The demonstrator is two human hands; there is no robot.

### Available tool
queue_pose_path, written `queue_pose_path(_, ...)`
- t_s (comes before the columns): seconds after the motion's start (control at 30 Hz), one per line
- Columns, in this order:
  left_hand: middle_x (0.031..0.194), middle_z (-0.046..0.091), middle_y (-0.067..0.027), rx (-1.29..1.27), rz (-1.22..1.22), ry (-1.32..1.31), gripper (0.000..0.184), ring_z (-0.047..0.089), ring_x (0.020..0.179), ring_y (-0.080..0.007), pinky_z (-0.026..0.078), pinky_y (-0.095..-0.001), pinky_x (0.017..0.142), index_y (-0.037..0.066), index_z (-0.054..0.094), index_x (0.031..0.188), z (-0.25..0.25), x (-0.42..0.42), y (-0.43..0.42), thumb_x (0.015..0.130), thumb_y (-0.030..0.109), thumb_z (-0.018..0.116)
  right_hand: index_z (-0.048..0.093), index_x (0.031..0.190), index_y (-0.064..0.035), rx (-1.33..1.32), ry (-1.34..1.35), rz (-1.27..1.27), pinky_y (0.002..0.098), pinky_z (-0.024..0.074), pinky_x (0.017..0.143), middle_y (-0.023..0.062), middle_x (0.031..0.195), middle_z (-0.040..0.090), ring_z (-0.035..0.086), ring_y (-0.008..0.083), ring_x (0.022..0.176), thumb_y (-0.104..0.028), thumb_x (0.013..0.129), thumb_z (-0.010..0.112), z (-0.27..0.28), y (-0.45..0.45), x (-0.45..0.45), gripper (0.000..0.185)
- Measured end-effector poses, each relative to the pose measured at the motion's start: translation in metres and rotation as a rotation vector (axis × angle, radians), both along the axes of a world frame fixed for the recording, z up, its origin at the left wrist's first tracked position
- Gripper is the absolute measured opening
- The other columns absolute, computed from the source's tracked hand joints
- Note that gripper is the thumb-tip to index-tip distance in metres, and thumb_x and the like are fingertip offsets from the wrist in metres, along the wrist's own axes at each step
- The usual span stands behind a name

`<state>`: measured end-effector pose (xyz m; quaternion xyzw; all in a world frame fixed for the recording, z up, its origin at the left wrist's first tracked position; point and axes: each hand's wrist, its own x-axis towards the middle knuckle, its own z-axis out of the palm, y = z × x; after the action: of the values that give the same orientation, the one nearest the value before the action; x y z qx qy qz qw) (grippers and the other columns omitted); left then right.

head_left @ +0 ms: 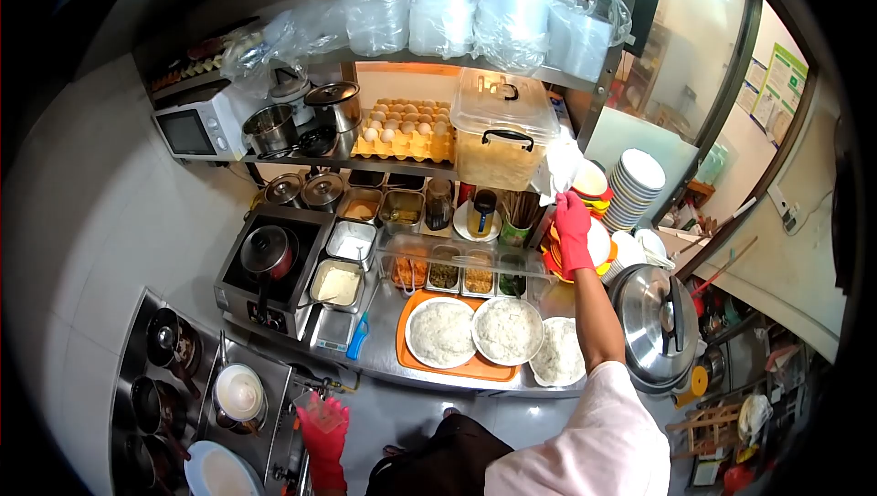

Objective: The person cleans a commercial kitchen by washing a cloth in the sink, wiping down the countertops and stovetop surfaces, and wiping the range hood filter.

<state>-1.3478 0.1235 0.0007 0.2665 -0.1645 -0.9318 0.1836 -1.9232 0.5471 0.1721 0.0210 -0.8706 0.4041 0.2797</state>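
My right hand (574, 229), in a red rubber glove, reaches forward over stacked plates. Its fingers close on the lower end of a crumpled white cloth or paper (559, 167), beside a lidded clear tub (498, 153). Just below that hand are orange-rimmed plates (598, 245). My left hand (322, 427), also red-gloved, is low by the stove edge, its fingers around what looks like a small clear plastic container (320, 411). Three white bowls of rice stand at the counter's front, two of them on an orange tray (405, 332).
A large lidded steel pot (653, 327) is right of my forearm. Trays of toppings (445, 272) sit behind a clear guard. On the left are an induction cooker (265, 263) and a stove with pans (164, 336). Eggs (406, 126) and wrapped plastic tubs (443, 16) fill the shelves.
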Motion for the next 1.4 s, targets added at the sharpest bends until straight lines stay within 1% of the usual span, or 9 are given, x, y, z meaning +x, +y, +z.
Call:
queue_pose_path(0.27, 0.155, 0.035, -0.0122, 0.016, 0.005, 0.051, 0.072, 0.032, 0.143, -0.0302, 0.025, -0.0499, 0.118, 0.023, 0.041, 0.151, 0.008, -0.008, -0.001, 0.095, 0.066, 0.051, 0.062, 0.102, -0.0043, -0.535, -0.119, 0.313, 0.0228, 0.0414, 0.047, 0.0007, 0.068, 0.062, 0.054, 0.0088, 0.052, -0.023, 0.102, 0.054, 0.023, 0.007, 0.046, 0.020)
queue_pose_path(0.4, 0.153, 0.037, -0.0130, 0.026, -0.014, 0.059, 0.071, 0.035, 0.141, -0.0307, 0.026, -0.0509, 0.117, 0.024, 0.039, 0.153, 0.013, -0.013, -0.001, 0.095, 0.065, 0.052, 0.062, 0.095, -0.0082, -0.799, -0.312, 0.349, 0.0246, 0.0433, 0.053, 0.0002, 0.070, 0.062, 0.055, 0.0107, 0.056, -0.030, 0.103, 0.053, 0.032, 0.016, 0.055, 0.025)
queue_pose_path(0.53, 0.159, 0.030, -0.0134, 0.014, -0.008, 0.045, 0.074, 0.027, 0.147, -0.0296, 0.022, -0.0488, 0.120, 0.023, 0.038, 0.154, 0.015, -0.012, 0.003, 0.095, 0.065, 0.052, 0.061, 0.098, -0.0059, -0.945, -0.160, 0.546, 0.0261, 0.0450, 0.050, 0.0030, 0.068, 0.061, 0.055, 0.0135, 0.053, -0.031, 0.101, 0.055, 0.037, 0.012, 0.078, 0.026)
queue_pose_path(0.67, 0.161, 0.027, -0.0125, 0.013, -0.020, 0.039, 0.072, 0.023, 0.149, -0.0288, 0.022, -0.0492, 0.120, 0.024, 0.038, 0.154, 0.017, -0.011, 0.003, 0.096, 0.065, 0.051, 0.063, 0.109, -0.0086, -1.387, -0.116, 0.455, 0.0242, 0.0471, 0.055, 0.0016, 0.087, 0.068, 0.060, 0.0105, 0.065, -0.031, 0.098, 0.059, 0.062, 0.004, 0.110, 0.025)
queue_pose_path(0.77, 0.162, 0.026, -0.0115, 0.059, -0.015, 0.045, 0.071, 0.022, 0.150, -0.0282, 0.021, -0.0491, 0.120, 0.025, 0.037, 0.154, 0.018, -0.014, 0.003, 0.096, 0.065, 0.049, 0.062, 0.117, -0.0040, -1.419, -0.021, 0.762, 0.0255, 0.0515, 0.065, 0.0057, 0.098, 0.070, 0.067, 0.0157, 0.079, -0.024, 0.093, 0.065, 0.034, 0.025, 0.097, 0.032)
queue_pose_path(0.87, 0.163, 0.025, -0.0107, 0.056, -0.010, 0.024, 0.072, 0.021, 0.150, -0.0277, 0.019, -0.0490, 0.121, 0.025, 0.038, 0.154, 0.016, -0.016, 0.005, 0.096, 0.067, 0.046, 0.060, 0.122, -0.0004, -0.046, 0.421, 0.385, 0.0338, 0.0533, 0.083, 0.0110, 0.107, 0.070, 0.068, 0.0255, 0.097, -0.017, 0.084, 0.073, 0.038, 0.024, 0.098, 0.044)
queue_pose_path(0.97, 0.162, 0.028, -0.0102, 0.068, -0.008, 0.046, 0.069, 0.023, 0.150, -0.0277, 0.018, -0.0491, 0.121, 0.026, 0.039, 0.153, 0.011, -0.012, 0.004, 0.098, 0.066, 0.043, 0.057, 0.128, 0.0005, 0.365, 0.315, 0.149, 0.0401, 0.0465, 0.100, 0.0149, 0.117, 0.067, 0.062, 0.0319, 0.115, -0.012, 0.075, 0.078, 0.016, 0.030, 0.101, 0.058)
queue_pose_path(1.13, 0.152, 0.043, -0.0107, 0.049, -0.005, 0.202, 0.064, 0.041, 0.138, -0.0286, 0.027, -0.0510, 0.117, 0.021, 0.045, 0.147, -0.013, 0.007, 0.003, 0.100, 0.064, 0.039, 0.058, 0.129, -0.0001, 0.631, 0.167, 0.099, 0.0411, 0.0448, 0.102, 0.0163, 0.120, 0.066, 0.061, 0.0331, 0.116, -0.015, 0.079, 0.073, -0.049, 0.014, 0.107, 0.053)
queue_pose_path(1.4, 0.144, 0.053, -0.0158, 0.060, 0.356, 0.154, 0.072, 0.058, 0.118, -0.0282, 0.046, -0.0421, 0.101, 0.007, 0.046, 0.144, 0.008, 0.075, 0.032, 0.100, 0.063, 0.043, 0.059, 0.130, -0.0010, 0.733, 0.209, 0.612, 0.0428, 0.0422, 0.105, 0.0185, 0.124, 0.064, 0.059, 0.0351, 0.119, -0.018, 0.087, 0.065, -0.123, -0.145, 0.160, 0.047)
